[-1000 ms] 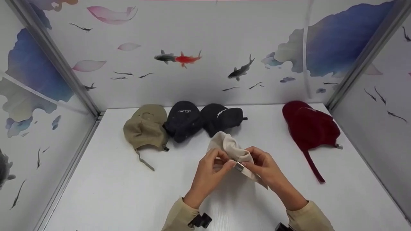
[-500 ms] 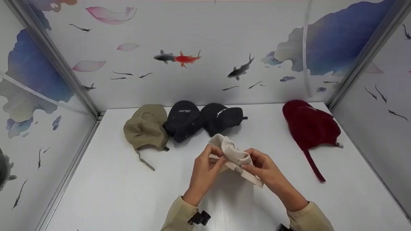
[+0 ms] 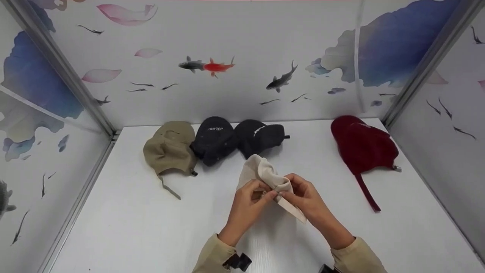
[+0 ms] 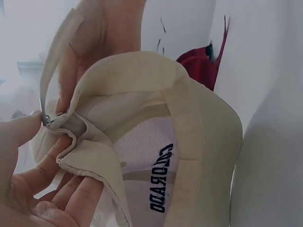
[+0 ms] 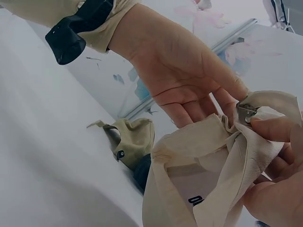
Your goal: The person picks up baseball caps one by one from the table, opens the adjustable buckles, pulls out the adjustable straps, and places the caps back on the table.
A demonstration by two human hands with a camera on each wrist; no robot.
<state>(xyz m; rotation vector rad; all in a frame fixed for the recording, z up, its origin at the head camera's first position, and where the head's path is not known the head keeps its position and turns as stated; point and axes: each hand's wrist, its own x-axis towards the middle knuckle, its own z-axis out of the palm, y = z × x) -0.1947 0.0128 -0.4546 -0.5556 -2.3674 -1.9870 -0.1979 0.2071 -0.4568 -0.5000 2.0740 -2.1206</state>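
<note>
Both hands hold a cream cap (image 3: 253, 172) above the white table, its back toward the person. My left hand (image 3: 242, 208) has its thumb at the metal buckle (image 5: 246, 112) on the back strap, its other fingers inside the cap's rear opening. My right hand (image 3: 312, 199) pinches the strap at the same buckle from the other side. The strap's free end (image 3: 292, 211) sticks out toward the lower right. In the left wrist view, dark lettering (image 4: 162, 179) reading COLORADO shows inside the cap. The thumbs mostly hide the buckle in the head view.
Along the table's back edge lie a khaki cap (image 3: 170, 146), a navy cap (image 3: 214, 142) and a black cap (image 3: 261, 136). A dark red cap (image 3: 363, 144) with its strap hanging loose lies at the right. Printed panels (image 3: 242, 34) wall in the table.
The left hand drew slightly away from the buckle, then came back to it beside the right thumb. The cap turned a little in the hands; the other caps stay put.
</note>
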